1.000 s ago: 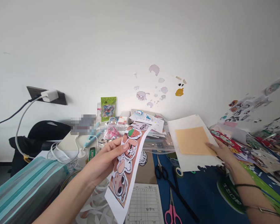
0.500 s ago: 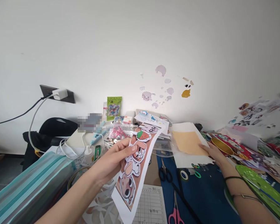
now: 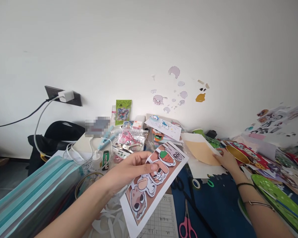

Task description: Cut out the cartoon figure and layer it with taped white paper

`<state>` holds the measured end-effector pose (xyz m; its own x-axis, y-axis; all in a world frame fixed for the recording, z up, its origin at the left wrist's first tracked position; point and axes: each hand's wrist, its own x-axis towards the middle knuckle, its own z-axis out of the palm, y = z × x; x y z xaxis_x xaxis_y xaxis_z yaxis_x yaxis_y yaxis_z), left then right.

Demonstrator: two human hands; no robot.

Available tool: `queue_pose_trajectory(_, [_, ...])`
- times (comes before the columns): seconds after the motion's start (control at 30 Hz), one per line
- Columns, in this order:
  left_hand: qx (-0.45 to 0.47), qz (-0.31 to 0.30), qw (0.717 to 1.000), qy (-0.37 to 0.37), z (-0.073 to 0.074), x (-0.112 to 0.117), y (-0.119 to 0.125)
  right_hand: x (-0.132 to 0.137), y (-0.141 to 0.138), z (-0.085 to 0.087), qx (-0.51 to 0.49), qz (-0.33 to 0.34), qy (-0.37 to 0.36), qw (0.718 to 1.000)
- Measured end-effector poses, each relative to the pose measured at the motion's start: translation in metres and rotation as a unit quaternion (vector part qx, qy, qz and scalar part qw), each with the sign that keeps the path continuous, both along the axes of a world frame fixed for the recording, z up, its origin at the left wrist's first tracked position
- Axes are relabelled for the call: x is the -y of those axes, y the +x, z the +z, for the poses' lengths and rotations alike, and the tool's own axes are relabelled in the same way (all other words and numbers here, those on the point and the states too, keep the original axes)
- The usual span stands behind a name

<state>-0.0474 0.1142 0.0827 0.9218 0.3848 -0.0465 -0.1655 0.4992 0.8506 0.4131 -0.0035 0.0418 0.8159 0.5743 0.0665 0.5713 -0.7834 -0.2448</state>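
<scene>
1. Long paper strip printed with cartoon animal stickers on a brown ground [image 3: 154, 180]: held up over the cluttered desk, tilted, lower end toward the camera, upper end near the desk centre.
2. Left hand [image 3: 129, 170]: closed on the strip's left edge, thumb on the printed face, fingers behind.
3. Right hand [image 3: 227, 158]: fingers flat on a white sheet with a tan square patch [image 3: 201, 152], lying on the desk just right of the strip; whether it grips the sheet I cannot tell.
4. Below the strip: pink-handled scissors [image 3: 187, 226] and a white ruled form [image 3: 161, 221] on the blue mat [image 3: 213, 205].
5. Far left: teal zipped pouch [image 3: 27, 201].
</scene>
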Motion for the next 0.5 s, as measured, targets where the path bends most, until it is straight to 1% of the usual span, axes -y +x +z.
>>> queue_pose_trajectory(0.17, [0.005,-0.003,1.000,0.013,-0.001,0.000,0.000,-0.004,-0.005,-0.016,0.047,0.053,-0.034,0.997])
queue_pose_trajectory(0.27, [0.001,-0.011,0.999,0.030,-0.006,0.004,0.004,-0.001,-0.011,-0.021,0.060,0.073,-0.029,0.995])
queue_pose_trajectory(0.33, [-0.008,-0.030,0.998,0.047,-0.013,0.009,0.010,0.004,-0.016,-0.019,0.067,0.092,-0.006,0.993])
queue_pose_trajectory(0.4, [-0.018,-0.063,0.995,0.080,-0.024,0.015,0.018,0.015,-0.027,-0.016,0.071,0.118,0.031,0.990])
queue_pose_trajectory(0.5, [-0.073,-0.110,0.978,0.163,-0.044,0.028,0.032,0.040,-0.057,-0.013,0.046,0.159,0.087,0.982])
